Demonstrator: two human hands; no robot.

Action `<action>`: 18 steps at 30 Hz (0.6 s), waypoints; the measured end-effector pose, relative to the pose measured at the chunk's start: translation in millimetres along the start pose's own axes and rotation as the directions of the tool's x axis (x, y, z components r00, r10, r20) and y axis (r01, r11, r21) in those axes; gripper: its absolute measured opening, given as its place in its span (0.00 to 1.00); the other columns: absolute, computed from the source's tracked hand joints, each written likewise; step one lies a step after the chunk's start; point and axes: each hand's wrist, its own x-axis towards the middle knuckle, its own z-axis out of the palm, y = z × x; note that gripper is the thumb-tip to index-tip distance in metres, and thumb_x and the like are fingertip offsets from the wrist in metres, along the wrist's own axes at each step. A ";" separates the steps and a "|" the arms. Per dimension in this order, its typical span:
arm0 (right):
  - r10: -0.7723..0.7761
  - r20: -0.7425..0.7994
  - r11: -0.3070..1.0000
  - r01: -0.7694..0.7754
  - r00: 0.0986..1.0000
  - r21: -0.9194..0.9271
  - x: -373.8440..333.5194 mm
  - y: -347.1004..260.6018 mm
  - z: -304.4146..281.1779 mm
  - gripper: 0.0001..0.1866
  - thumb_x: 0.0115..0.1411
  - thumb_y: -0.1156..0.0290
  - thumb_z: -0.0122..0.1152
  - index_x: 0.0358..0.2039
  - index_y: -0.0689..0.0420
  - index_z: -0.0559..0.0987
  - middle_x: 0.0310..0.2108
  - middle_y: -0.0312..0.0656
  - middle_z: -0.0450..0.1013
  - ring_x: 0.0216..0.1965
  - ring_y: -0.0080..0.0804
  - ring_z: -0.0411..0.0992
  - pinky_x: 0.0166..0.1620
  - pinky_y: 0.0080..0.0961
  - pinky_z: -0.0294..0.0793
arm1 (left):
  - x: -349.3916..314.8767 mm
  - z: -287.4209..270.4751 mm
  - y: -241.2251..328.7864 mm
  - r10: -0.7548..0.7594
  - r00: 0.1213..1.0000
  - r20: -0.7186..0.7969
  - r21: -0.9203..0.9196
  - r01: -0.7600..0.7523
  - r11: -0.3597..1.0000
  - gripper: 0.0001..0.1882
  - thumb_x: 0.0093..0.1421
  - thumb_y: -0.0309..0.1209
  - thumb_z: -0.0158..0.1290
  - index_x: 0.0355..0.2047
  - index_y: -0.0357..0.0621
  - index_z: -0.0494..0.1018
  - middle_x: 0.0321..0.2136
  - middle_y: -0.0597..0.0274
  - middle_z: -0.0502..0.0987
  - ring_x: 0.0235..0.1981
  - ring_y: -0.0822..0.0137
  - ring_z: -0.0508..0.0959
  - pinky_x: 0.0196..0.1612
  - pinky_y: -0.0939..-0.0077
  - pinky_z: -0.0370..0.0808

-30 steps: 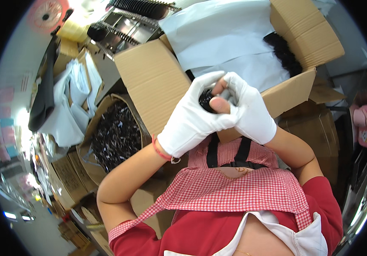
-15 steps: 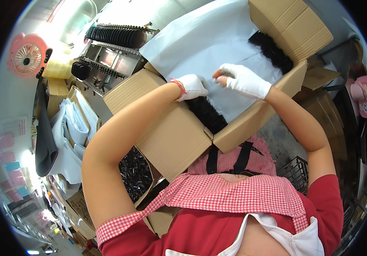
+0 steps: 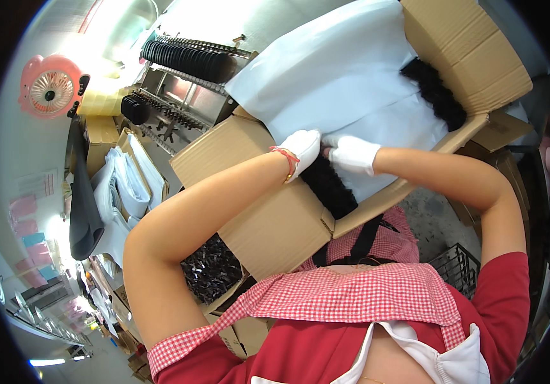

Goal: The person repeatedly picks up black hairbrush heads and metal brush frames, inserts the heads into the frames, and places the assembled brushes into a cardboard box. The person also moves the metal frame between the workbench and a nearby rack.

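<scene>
An open cardboard box (image 3: 377,208) stands in front of me, with a large white sheet (image 3: 345,70) spread inside it. Black, closely packed pieces (image 3: 329,189) line the box's left side, and a similar black row (image 3: 433,93) runs along the right. My left hand (image 3: 304,152), in a white glove, is closed at the upper end of the left row. Close beside it, my gloved right hand (image 3: 353,153) reaches over the sheet, its fingers bent together against the black pieces. Anything inside either hand is hidden.
Racks with black oval pieces (image 3: 188,61) stand at the back left, near a pink fan (image 3: 50,95). Folded white sheets (image 3: 121,182) fill a carton at left. Below the box flap (image 3: 275,230) sits a container of small black parts (image 3: 211,272). A wire basket (image 3: 454,265) is at right.
My right hand has come down and left from above the sheet to beside my left hand, its fingers now at the black row. The view has shifted slightly.
</scene>
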 end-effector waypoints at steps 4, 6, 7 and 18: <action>-0.099 0.031 0.943 0.104 0.995 -0.317 -12.5 -9.7 22.7 0.28 0.66 0.67 0.46 0.64 0.66 0.62 0.60 0.61 0.66 0.60 0.58 0.65 0.63 0.41 0.63 | -36.5 -33.0 -1.9 0.282 0.959 -0.023 0.225 -0.270 0.936 0.10 0.65 0.27 0.41 0.40 0.36 0.71 0.39 0.44 0.77 0.42 0.52 0.77 0.44 0.67 0.73; 0.037 0.092 0.899 0.007 0.995 -0.438 -21.4 -27.7 8.6 0.33 0.67 0.63 0.46 0.66 0.70 0.57 0.64 0.65 0.59 0.63 0.58 0.62 0.65 0.39 0.60 | -72.3 -67.8 5.2 0.066 0.996 -0.067 -0.567 -0.093 0.819 0.13 0.66 0.33 0.48 0.44 0.36 0.72 0.37 0.48 0.77 0.42 0.56 0.78 0.48 0.69 0.74; -0.024 0.057 0.836 0.052 0.998 -0.546 -21.4 -27.6 5.0 0.34 0.66 0.63 0.49 0.66 0.70 0.57 0.62 0.66 0.62 0.61 0.57 0.64 0.63 0.41 0.64 | -84.8 -83.9 -9.8 0.187 0.941 -0.283 -0.414 -0.295 0.861 0.16 0.63 0.35 0.52 0.44 0.35 0.73 0.36 0.47 0.78 0.40 0.54 0.79 0.48 0.67 0.75; -0.845 -0.172 0.482 0.583 0.506 -0.654 122.6 -195.2 46.0 0.28 0.55 0.58 0.67 0.50 0.65 0.73 0.45 0.54 0.74 0.47 0.52 0.74 0.51 0.41 0.73 | -96.7 -208.5 -323.0 -0.302 0.421 -0.855 -0.188 0.291 0.938 0.66 0.39 0.52 0.73 0.66 0.25 0.49 0.60 0.34 0.66 0.62 0.47 0.67 0.64 0.65 0.64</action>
